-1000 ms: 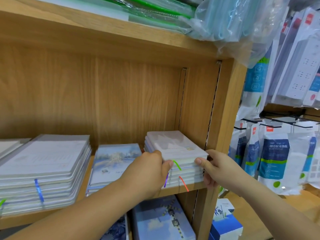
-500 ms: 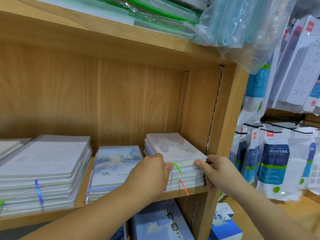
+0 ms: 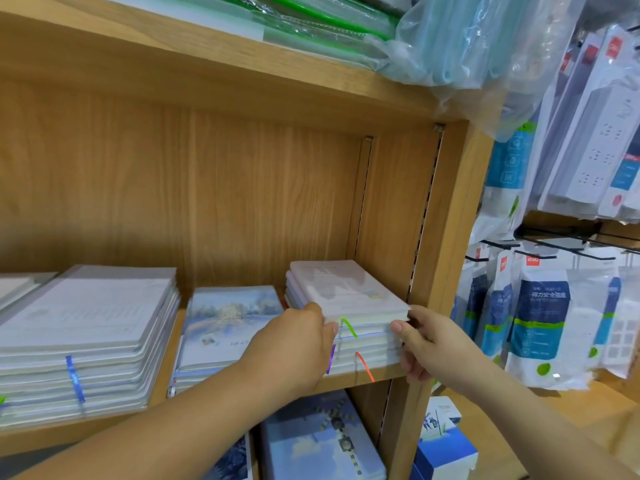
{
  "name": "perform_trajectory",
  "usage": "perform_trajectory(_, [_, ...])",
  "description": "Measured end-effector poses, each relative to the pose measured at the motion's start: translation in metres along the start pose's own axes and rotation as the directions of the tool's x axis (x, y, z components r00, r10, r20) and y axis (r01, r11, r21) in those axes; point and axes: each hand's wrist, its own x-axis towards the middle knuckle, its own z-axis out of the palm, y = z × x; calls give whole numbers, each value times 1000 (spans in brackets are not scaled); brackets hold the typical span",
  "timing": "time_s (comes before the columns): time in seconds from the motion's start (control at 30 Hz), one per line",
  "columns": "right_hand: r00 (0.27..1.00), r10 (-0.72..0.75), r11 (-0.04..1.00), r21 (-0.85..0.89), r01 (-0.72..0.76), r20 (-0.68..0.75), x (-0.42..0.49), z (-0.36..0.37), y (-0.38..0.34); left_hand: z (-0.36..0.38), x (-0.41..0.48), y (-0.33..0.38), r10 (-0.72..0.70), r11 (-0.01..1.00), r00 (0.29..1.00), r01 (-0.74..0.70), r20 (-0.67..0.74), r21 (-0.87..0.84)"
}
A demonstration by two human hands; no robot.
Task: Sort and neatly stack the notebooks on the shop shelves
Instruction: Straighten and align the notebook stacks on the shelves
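Both hands grip the white notebook stack [image 3: 349, 299] against the shelf post [image 3: 446, 237]: left hand [image 3: 294, 344] on its left side, right hand [image 3: 426, 341] on its right.

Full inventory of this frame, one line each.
white notebook stack: 1, pale covers with green, purple and orange ribbons, right end of the middle shelf
landscape notebook stack: 1, blue-white, middle of the shelf
large grey-white stack: 1, blue ribbon, left
wooden shelf unit: 1, light oak
blue notebooks: several, shelf below
plastic-wrapped folders: several, green and clear, top shelf
hanging packs: several, white-blue, right rack
power strips: several, white, upper right
left hand: on the white stack's front left
right hand: on its front right corner
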Motion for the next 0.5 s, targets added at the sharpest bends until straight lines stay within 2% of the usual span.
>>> perform_trajectory(0.07, [1000,2,999,33,-2,-12,-1,0,-1,-1,-2,-4,12,999,1000,-12,4,-50])
perform_trajectory(0.33, [998,56,984,170,-49,-38,2,6,0,9,-12,-5,-4,989,992,-14,-122,-145])
perform_trajectory(0.5, [998,30,995,98,-24,-56,3,5,3,13,-14,-7,-8,986,989,-16,-147,-164])
